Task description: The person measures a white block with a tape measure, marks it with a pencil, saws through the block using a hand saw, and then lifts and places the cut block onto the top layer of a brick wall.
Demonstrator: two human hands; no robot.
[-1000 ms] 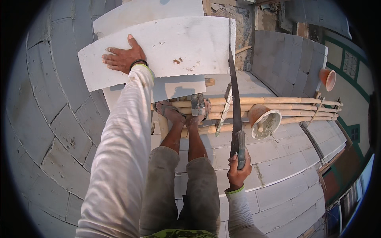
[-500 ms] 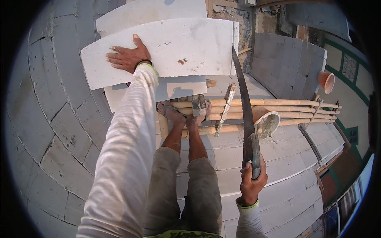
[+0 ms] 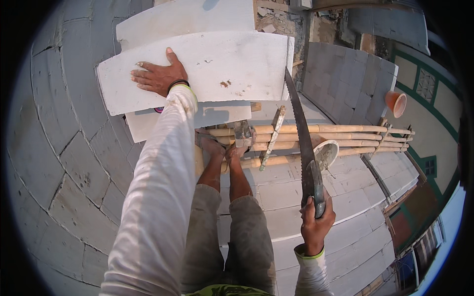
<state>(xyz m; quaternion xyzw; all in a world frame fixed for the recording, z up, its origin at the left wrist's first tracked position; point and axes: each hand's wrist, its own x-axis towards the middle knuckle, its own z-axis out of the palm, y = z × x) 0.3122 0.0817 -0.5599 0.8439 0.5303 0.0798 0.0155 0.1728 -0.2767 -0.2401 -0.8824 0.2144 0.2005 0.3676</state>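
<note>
My left hand (image 3: 160, 75) lies flat with fingers spread on a white lightweight block (image 3: 222, 74). In my right hand (image 3: 316, 224) is the handle of a hand saw (image 3: 303, 133), its long toothed blade reaching up to the block's right end. The blade's tip sits at a narrow cut that separates a thin strip (image 3: 290, 64) along that end. Beneath the block, more white blocks show: one behind it (image 3: 182, 19) and one nearer my feet (image 3: 227, 113).
Bamboo poles (image 3: 355, 129) run rightward from my feet. A mortar-caked wooden stick (image 3: 272, 138) leans across them, and a mortar bucket (image 3: 327, 154) sits beside them. An orange bucket (image 3: 396, 102) stands farther right. A grey block wall (image 3: 74, 163) rises on the left.
The view has shifted slightly. My left hand stays pressed on the block, and the saw remains at the cut with little visible movement.
</note>
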